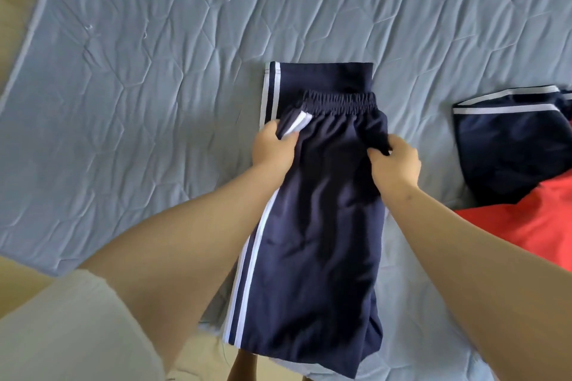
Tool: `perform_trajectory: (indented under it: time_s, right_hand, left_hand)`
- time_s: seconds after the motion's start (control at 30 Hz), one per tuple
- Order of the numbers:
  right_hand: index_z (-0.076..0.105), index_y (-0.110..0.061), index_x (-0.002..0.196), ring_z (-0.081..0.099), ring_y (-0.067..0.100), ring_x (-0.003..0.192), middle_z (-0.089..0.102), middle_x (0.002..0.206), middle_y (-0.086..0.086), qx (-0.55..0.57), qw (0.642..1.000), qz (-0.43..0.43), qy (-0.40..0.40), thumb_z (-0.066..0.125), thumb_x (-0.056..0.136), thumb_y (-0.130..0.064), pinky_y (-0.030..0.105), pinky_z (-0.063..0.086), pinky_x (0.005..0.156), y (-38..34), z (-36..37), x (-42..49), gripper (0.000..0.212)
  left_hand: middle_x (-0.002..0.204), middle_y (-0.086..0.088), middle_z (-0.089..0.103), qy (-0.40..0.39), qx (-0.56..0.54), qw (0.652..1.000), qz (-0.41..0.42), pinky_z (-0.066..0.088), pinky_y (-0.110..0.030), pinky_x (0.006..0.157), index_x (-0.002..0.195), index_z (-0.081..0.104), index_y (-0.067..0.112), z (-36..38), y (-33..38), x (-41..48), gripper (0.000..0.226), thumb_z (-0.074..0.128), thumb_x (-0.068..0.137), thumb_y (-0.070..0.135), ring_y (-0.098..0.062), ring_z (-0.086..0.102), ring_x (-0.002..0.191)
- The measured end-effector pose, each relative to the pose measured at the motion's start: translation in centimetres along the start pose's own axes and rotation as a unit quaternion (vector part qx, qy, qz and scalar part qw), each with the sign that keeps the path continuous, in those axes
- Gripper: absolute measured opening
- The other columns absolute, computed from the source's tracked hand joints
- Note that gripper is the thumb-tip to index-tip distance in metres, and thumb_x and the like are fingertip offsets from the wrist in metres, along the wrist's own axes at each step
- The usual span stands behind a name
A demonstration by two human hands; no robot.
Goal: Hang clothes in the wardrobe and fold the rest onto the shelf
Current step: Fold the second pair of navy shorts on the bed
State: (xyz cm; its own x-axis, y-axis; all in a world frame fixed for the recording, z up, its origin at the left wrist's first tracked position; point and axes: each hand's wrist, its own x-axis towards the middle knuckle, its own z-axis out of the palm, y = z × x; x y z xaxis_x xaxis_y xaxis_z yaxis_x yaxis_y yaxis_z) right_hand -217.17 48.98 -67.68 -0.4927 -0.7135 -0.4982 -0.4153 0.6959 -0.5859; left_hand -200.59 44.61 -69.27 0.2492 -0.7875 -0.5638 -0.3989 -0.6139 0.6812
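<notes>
Navy track pants (318,210) with white side stripes lie on the grey quilted bed (154,71), running from its near edge toward the middle. The elastic waistband end is folded over onto the far part of the pants. My left hand (274,148) grips the left edge of the folded part at the white stripe. My right hand (394,164) pinches the right edge of the same fold. The lower end of the pants hangs over the bed's near edge.
A second navy garment (507,139) with white stripes lies at the right side of the bed, partly under a red garment (538,226). Tan floor (12,9) shows along the left and near edges of the bed.
</notes>
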Motion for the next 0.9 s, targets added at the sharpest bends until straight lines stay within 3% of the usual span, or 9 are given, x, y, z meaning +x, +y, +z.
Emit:
perform_trajectory:
  time_s: [0.1, 0.17, 0.23, 0.33, 0.43, 0.53, 0.67, 0.8, 0.9]
  right_hand:
    - [0.062, -0.014, 0.102, 0.051, 0.019, 0.085, 0.055, 0.080, -0.007, 0.039, 0.998, -0.046, 0.008, 0.051, 0.090, -0.015, 0.022, 0.035, 0.070, -2.3, 0.0, 1.3, 0.016]
    - [0.058, -0.018, 0.117, 0.053, 0.020, 0.099, 0.060, 0.098, -0.005, 0.040, 0.997, -0.064, 0.001, 0.049, 0.091, -0.015, 0.023, 0.039, 0.081, -3.3, 0.3, 2.1, 0.027]
    - [0.044, -0.022, 0.134, 0.043, 0.025, 0.120, 0.053, 0.129, 0.000, -0.046, 0.997, -0.066, 0.001, 0.046, 0.091, -0.011, 0.036, 0.035, 0.100, -3.3, 0.5, 2.1, 0.044]
    - [0.030, -0.023, 0.142, 0.032, 0.031, 0.127, 0.032, 0.147, 0.001, -0.212, 0.968, -0.136, 0.006, 0.044, 0.085, -0.003, 0.042, 0.026, 0.101, -1.7, 0.9, -0.2, 0.062]
    - [0.046, -0.017, 0.134, 0.039, 0.032, 0.125, 0.038, 0.145, 0.005, -0.277, 0.927, -0.251, -0.017, 0.054, 0.081, -0.005, 0.042, 0.031, 0.097, 0.7, 1.9, -4.7, 0.055]
    - [0.068, -0.009, 0.107, 0.061, 0.033, 0.103, 0.064, 0.118, 0.011, -0.311, 0.883, -0.346, -0.062, 0.073, 0.062, -0.004, 0.040, 0.049, 0.080, 3.5, 2.8, -9.0, 0.046]
    - [0.075, -0.012, 0.091, 0.069, 0.028, 0.090, 0.072, 0.094, 0.005, -0.344, 0.862, -0.346, -0.136, 0.087, 0.046, -0.010, 0.035, 0.056, 0.071, 7.9, 3.6, -13.5, 0.047]
    - [0.075, -0.015, 0.092, 0.067, 0.031, 0.101, 0.071, 0.104, 0.007, -0.388, 0.832, -0.344, -0.200, 0.092, 0.046, -0.035, 0.039, 0.057, 0.074, 11.4, 3.6, -16.4, 0.053]
    - [0.074, -0.017, 0.101, 0.064, 0.035, 0.106, 0.068, 0.114, 0.010, -0.443, 0.800, -0.313, -0.258, 0.086, 0.032, -0.059, 0.045, 0.053, 0.081, 12.5, 3.6, -17.8, 0.082]
  left_hand:
    - [0.092, -0.006, 0.062, 0.054, -0.038, 0.997, 0.038, 0.045, -0.028, 0.076, 0.100, 0.060, 0.009, -1.0, 1.4, 1.2, 0.017, 0.059, 0.089, 0.021, -0.020, 0.055, 0.082]
    - [0.109, -0.012, 0.062, 0.057, 0.009, 0.997, 0.051, 0.046, -0.037, 0.090, 0.112, 0.056, 0.008, -1.5, 1.8, 2.2, 0.026, 0.056, 0.090, 0.021, -0.028, 0.057, 0.098]
    - [0.129, -0.007, 0.053, 0.044, 0.158, 0.985, 0.047, 0.040, -0.043, 0.100, 0.134, 0.042, 0.019, -1.9, 1.7, 2.5, 0.047, 0.055, 0.090, 0.023, -0.030, 0.048, 0.117]
    - [0.149, -0.001, 0.029, 0.005, 0.368, 0.920, 0.135, 0.033, -0.042, 0.100, 0.147, 0.018, 0.024, -2.2, 0.1, 0.4, 0.073, 0.059, 0.087, 0.015, -0.029, 0.033, 0.131]
    - [0.152, -0.006, 0.027, -0.005, 0.448, 0.848, 0.282, 0.034, -0.043, 0.099, 0.146, 0.029, 0.019, -2.5, -2.8, -3.5, 0.075, 0.055, 0.079, -0.004, -0.029, 0.030, 0.136]
    - [0.133, -0.014, 0.054, -0.041, 0.462, 0.809, 0.360, 0.045, -0.047, 0.094, 0.128, 0.056, 0.009, -3.4, -6.1, -7.0, 0.070, 0.063, 0.062, -0.012, -0.037, 0.047, 0.126]
    - [0.112, -0.008, 0.068, -0.132, 0.518, 0.743, 0.402, 0.052, -0.046, 0.086, 0.103, 0.072, 0.013, -5.0, -11.0, -10.7, 0.056, 0.080, 0.049, 0.002, -0.031, 0.062, 0.109]
    - [0.118, -0.008, 0.066, -0.204, 0.557, 0.712, 0.377, 0.051, -0.045, 0.089, 0.107, 0.071, 0.015, -6.8, -15.1, -13.3, 0.059, 0.086, 0.053, 0.035, -0.028, 0.061, 0.112]
    - [0.149, -0.014, 0.033, -0.272, 0.600, 0.675, 0.332, 0.015, -0.051, 0.112, 0.139, 0.043, 0.014, -7.6, -17.4, -14.7, 0.085, 0.065, 0.071, 0.058, -0.035, 0.025, 0.139]
